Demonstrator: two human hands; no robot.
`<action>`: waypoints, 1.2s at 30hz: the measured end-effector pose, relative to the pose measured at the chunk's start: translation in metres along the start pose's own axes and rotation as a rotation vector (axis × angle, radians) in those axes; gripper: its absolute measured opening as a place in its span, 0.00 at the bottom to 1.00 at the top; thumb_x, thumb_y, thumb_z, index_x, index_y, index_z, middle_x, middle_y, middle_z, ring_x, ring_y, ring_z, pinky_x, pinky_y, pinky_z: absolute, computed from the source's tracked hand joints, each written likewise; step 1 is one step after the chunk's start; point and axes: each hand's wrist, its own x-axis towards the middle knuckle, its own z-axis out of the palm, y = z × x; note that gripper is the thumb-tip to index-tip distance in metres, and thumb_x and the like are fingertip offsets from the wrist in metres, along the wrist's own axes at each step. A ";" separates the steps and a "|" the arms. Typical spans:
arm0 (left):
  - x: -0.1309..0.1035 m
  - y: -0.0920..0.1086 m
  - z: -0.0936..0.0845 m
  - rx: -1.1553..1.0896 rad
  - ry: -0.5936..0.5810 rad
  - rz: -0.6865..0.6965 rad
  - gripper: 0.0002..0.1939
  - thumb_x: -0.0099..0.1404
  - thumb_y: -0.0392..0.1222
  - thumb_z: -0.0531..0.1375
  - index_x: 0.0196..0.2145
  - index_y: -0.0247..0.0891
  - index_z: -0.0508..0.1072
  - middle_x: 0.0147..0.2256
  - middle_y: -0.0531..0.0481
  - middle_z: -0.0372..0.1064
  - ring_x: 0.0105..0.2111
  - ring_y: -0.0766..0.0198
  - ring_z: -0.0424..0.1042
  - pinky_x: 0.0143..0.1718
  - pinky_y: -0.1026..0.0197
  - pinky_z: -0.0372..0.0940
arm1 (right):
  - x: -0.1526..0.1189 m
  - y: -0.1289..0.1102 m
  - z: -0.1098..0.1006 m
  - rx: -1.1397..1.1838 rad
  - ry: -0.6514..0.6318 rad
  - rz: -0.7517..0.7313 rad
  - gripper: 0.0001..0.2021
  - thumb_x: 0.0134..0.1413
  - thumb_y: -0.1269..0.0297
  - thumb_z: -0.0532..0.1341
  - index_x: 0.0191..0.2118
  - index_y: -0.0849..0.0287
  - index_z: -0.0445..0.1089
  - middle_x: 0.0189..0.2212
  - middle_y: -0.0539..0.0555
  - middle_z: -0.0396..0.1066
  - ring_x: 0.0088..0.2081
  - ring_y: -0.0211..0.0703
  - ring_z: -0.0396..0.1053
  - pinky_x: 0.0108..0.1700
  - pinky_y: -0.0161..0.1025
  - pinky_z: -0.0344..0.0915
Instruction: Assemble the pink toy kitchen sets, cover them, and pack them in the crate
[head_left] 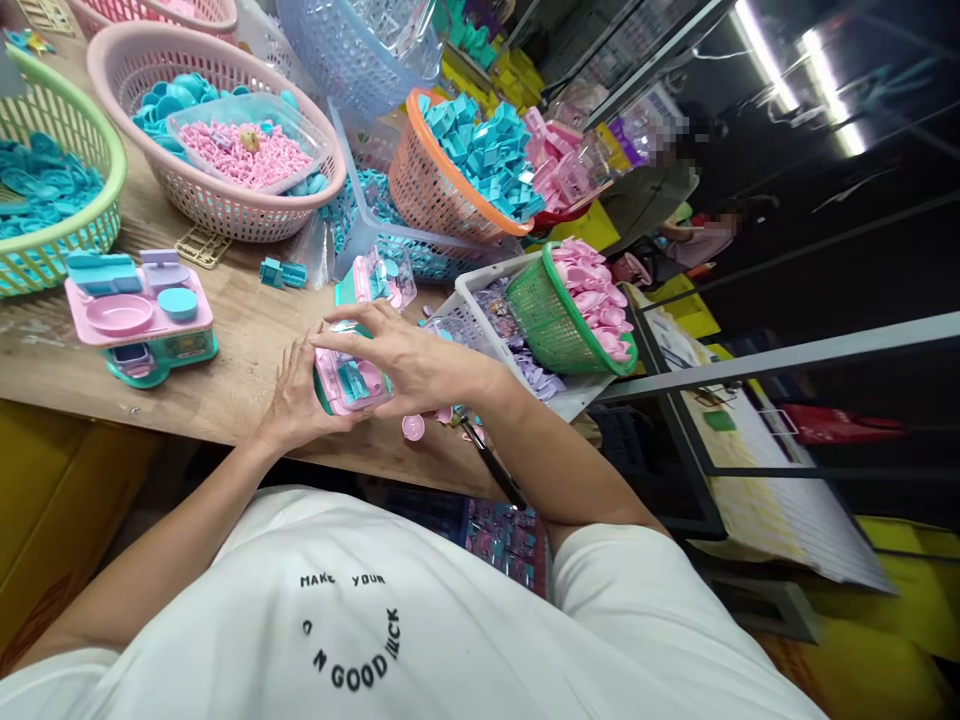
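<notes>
Both my hands are around a small pink and teal toy set [352,382] with a clear cover, near the table's front edge. My left hand [296,395] grips its left side and bottom. My right hand [409,360] lies over its top and right side, fingers reaching across to the left. Just behind it is a similar toy set [375,275] with a clear cover. On the left of the table stands a toy kitchen [142,315] with a pink top, an oval pink basin and a blue round piece.
Baskets of small parts line the back: green [112,165], pink [225,205], orange [435,185] and dark green [547,320]. A teal piece [283,273] lies mid-table. Near my right forearm are a pink cup [412,428] and a black-handled tool [491,460]. A person [660,190] is farther back.
</notes>
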 end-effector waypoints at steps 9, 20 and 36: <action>-0.003 -0.005 0.000 -0.041 -0.007 0.005 0.61 0.43 0.54 0.74 0.68 0.39 0.49 0.62 0.34 0.59 0.62 0.39 0.61 0.62 0.38 0.60 | -0.001 0.018 0.009 0.107 0.018 -0.095 0.43 0.54 0.51 0.69 0.71 0.50 0.51 0.65 0.64 0.53 0.66 0.61 0.52 0.66 0.64 0.52; -0.009 -0.012 0.007 -0.035 -0.042 -0.052 0.72 0.40 0.56 0.76 0.72 0.40 0.38 0.68 0.30 0.52 0.66 0.31 0.56 0.63 0.32 0.57 | -0.006 0.019 0.023 0.110 0.070 -0.024 0.48 0.50 0.42 0.70 0.71 0.51 0.50 0.64 0.65 0.52 0.66 0.61 0.53 0.66 0.63 0.54; -0.004 -0.005 -0.002 -0.093 -0.049 -0.026 0.59 0.42 0.53 0.74 0.67 0.40 0.51 0.62 0.35 0.59 0.62 0.39 0.61 0.62 0.38 0.59 | 0.010 0.011 0.003 0.109 -0.060 -0.041 0.45 0.51 0.52 0.70 0.71 0.50 0.51 0.61 0.63 0.57 0.62 0.59 0.57 0.64 0.63 0.57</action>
